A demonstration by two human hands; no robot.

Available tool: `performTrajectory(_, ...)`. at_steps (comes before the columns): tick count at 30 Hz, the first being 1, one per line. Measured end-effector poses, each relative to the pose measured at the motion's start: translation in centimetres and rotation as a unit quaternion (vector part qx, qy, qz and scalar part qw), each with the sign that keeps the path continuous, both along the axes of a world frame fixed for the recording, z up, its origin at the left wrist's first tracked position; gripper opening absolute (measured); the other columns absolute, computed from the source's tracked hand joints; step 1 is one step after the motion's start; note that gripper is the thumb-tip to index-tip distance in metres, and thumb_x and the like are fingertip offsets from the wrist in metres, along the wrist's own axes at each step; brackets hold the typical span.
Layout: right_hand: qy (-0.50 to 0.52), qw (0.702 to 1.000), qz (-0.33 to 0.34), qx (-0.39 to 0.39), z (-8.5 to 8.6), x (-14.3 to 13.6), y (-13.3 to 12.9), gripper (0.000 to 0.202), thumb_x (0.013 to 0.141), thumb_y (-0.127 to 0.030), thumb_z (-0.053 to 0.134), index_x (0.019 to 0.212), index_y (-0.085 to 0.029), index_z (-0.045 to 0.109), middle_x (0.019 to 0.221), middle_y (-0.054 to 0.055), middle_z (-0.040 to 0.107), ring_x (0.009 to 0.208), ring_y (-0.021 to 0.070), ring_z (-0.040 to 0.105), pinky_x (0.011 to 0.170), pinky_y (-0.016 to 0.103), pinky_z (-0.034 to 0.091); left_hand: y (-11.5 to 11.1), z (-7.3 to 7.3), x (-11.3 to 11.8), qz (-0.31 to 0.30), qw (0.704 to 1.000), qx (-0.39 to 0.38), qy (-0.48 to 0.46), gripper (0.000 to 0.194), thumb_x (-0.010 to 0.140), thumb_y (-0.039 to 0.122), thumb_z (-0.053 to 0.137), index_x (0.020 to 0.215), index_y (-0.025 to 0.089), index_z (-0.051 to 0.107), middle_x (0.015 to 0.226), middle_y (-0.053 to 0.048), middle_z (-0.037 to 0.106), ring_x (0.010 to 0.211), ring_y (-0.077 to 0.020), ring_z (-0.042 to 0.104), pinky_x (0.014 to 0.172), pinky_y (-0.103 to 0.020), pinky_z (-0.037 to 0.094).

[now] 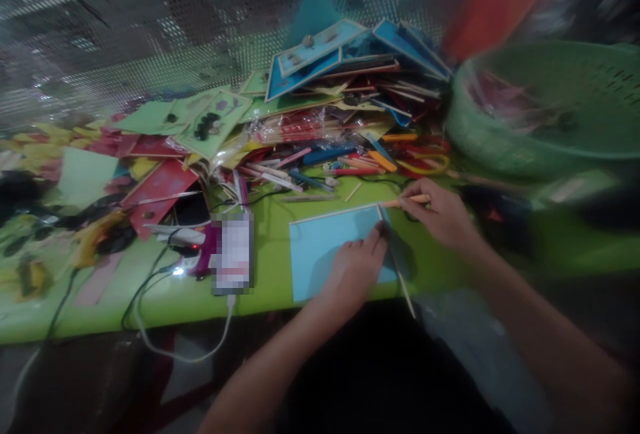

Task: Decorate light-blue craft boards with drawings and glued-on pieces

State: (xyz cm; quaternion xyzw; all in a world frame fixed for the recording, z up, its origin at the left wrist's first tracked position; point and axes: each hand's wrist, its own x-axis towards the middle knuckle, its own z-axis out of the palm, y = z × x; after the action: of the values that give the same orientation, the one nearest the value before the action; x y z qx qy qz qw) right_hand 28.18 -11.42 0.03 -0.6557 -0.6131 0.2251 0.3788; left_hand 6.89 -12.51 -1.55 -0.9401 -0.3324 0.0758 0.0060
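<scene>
A light blue card (315, 254) lies flat at the front edge of the green table. A thin pale wooden strip (335, 213) runs along its far edge. Along the card's right side, a second thin wooden stick (406, 291) slants down past the near edge. My left hand (357, 264) rests on the card, its fingertips pressing on that second stick near the upper right corner. In my right hand (440, 211) is a slim orange pen-shaped tool (423, 199), its tip at that corner. Blur hides what kind of tool it is.
Behind the card are scattered pens (350, 162) and a heap of stick-edged blue cards (320, 54). A green basket (530, 154) stands at the right. To the left are a cabled phone-like device (233, 254) and a yellow glue gun (97, 237).
</scene>
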Motion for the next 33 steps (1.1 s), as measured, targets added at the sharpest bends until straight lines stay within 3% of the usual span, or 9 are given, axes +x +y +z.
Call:
performTrajectory(14, -0.01, 1.0, 0.015, 0.0, 0.4, 0.3, -1.7, 0.015, 0.088, -0.036, 0.065, 0.083, -0.022, 0.067, 0.069, 0.0, 0.068, 0.058, 0.0157, 0.057, 0.054, 0.028, 0.037, 0.2, 0.3, 0.1, 0.005, 1.0, -0.009, 0.015, 0.043, 0.103, 0.011, 0.04, 0.142, 0.018, 0.059, 0.164, -0.013, 0.044, 0.096, -0.0179, 0.074, 0.081, -0.032, 0.061)
performTrajectory(23, 0.003, 1.0, 0.023, -0.011, 0.5, 0.2, -3.3, 0.015, 0.089, -0.037, 0.064, 0.084, -0.023, 0.066, 0.073, 0.001, 0.071, 0.064, 0.0177, 0.062, 0.058, 0.028, 0.042, 0.0, 0.3, -0.1, 0.007, 1.0, 0.003, 0.001, 0.055, 0.101, 0.006, 0.041, 0.156, 0.014, 0.043, 0.162, -0.017, 0.047, 0.096, -0.0174, 0.074, 0.081, -0.032, 0.061)
performTrajectory(33, 0.014, 0.999, 0.036, -0.035, 0.8, 0.1, -5.7, 0.019, 0.092, -0.039, 0.063, 0.085, -0.022, 0.068, 0.075, 0.002, 0.072, 0.066, 0.0183, 0.063, 0.06, 0.029, 0.042, 0.0, -0.4, -0.2, 0.007, 1.0, 0.013, -0.014, 0.051, 0.103, 0.01, 0.04, 0.154, 0.017, 0.047, 0.165, -0.015, 0.042, 0.095, -0.0175, 0.074, 0.08, -0.033, 0.062)
